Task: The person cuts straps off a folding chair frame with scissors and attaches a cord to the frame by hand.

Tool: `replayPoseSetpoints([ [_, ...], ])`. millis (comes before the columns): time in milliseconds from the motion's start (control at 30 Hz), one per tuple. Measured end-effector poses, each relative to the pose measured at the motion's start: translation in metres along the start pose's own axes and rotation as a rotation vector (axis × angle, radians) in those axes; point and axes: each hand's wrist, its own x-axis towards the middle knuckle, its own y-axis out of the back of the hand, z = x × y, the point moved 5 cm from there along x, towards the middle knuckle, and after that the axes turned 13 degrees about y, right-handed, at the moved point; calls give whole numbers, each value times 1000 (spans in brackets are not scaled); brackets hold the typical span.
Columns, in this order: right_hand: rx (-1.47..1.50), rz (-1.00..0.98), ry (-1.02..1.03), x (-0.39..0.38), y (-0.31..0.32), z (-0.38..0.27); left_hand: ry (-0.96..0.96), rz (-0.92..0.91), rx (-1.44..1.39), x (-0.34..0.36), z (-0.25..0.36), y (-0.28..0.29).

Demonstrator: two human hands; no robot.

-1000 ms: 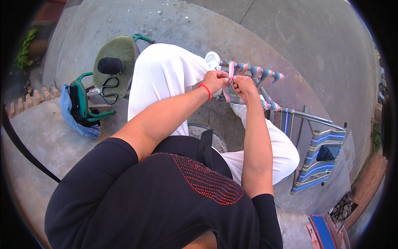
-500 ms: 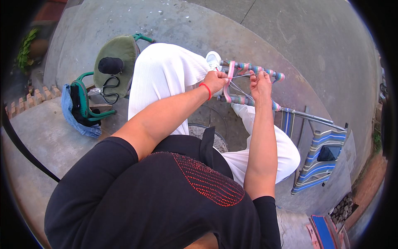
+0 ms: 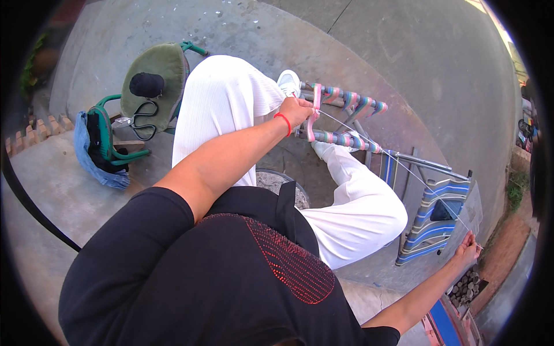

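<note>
My left hand (image 3: 297, 111) is pinched at the edge of a pink fabric strip (image 3: 313, 122), which stretches between the two metal bars of a folding frame (image 3: 340, 139). Several loops of striped cloth (image 3: 360, 105) wrap those bars. From the strip a thin white thread (image 3: 398, 157) runs taut down to the right. Far out at the lower right, my right hand (image 3: 468, 248) has its fingers closed on that thread, with a short end poking past them. My left fingertips partly hide the spot where thread and strip meet.
At the left, a green cushioned chair (image 3: 133, 92) carries a black spool of thread (image 3: 146, 85) and black-handled scissors (image 3: 144, 120). Blue denim (image 3: 95, 158) hangs over its frame. A blue-striped folding chair (image 3: 430, 230) with a dark flat object (image 3: 447, 210) stands at the right.
My right hand has swung from beside the pink strip far out to the lower right, drawing the thread out straight. My left hand stays by the strip.
</note>
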Motion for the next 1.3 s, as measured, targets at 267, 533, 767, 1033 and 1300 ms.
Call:
replayPoseSetpoints([
  [267, -212, 224, 263, 4, 119, -57, 58, 7, 49, -8, 3, -3],
  [533, -330, 365, 382, -1, 128, -87, 28, -13, 64, -5, 3, -2],
  [767, -169, -76, 144, -62, -44, -1, 73, -45, 3, -9, 3, -5],
  [1033, -117, -1213, -40, -396, -316, 78, 103, -82, -78, -12, 3, -1],
  [1300, -351, -1298, 108, -450, -338, 113, 118, -84, -86, -15, 4, 3],
])
